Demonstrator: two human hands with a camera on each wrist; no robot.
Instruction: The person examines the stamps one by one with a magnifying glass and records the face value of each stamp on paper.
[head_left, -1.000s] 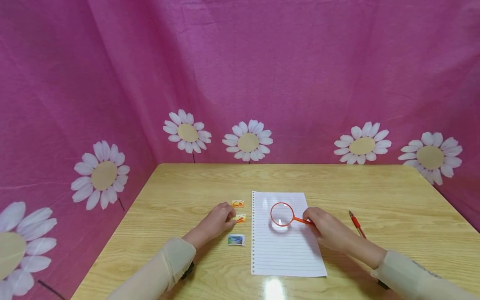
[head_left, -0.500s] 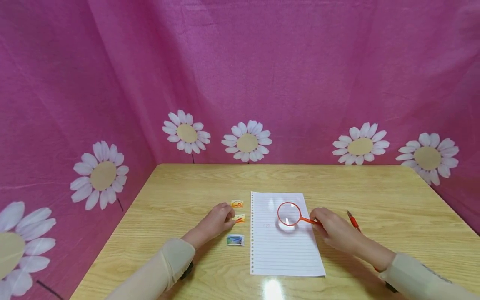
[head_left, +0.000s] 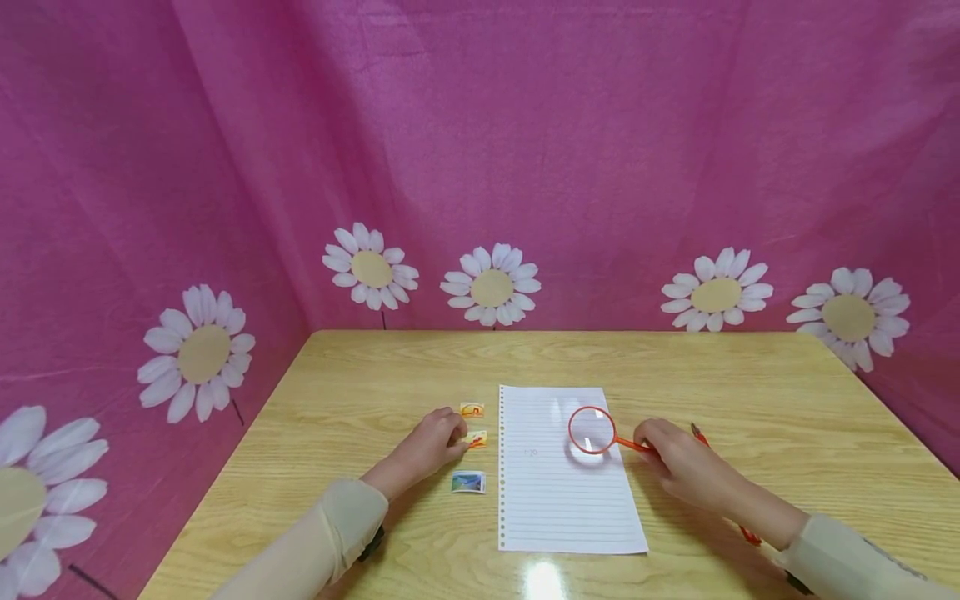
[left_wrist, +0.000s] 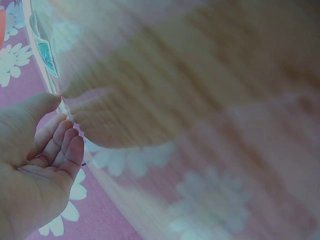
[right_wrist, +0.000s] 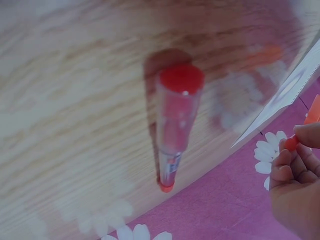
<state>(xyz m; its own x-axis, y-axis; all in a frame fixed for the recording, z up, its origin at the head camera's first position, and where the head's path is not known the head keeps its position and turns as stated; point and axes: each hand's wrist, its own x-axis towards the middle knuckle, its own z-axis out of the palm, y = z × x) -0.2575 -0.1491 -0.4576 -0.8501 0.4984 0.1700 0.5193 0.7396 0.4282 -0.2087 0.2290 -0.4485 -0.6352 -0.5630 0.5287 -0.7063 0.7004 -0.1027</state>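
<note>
My right hand grips the handle of a red-rimmed magnifying glass. Its round lens overlaps the right edge of a lined sheet of paper. To the left of the sheet, my left hand pinches the left edge of a small yellow and red stamp, partly covering it. Another yellow stamp lies just beyond, and a blue-green stamp lies nearer. In the left wrist view, the thumb and fingertips meet low at the tabletop. The right wrist view shows the handle's red end between thumb and fingers.
A red pen lies on the wooden table, partly under my right forearm in the head view. Faint red writing marks the sheet. A pink curtain with daisies hangs behind the table and along its left side.
My right hand has drawn the magnifying glass to the right across the sheet, uncovering the red writing and covering more of the pen. The left hand keeps its place at the middle stamp.
</note>
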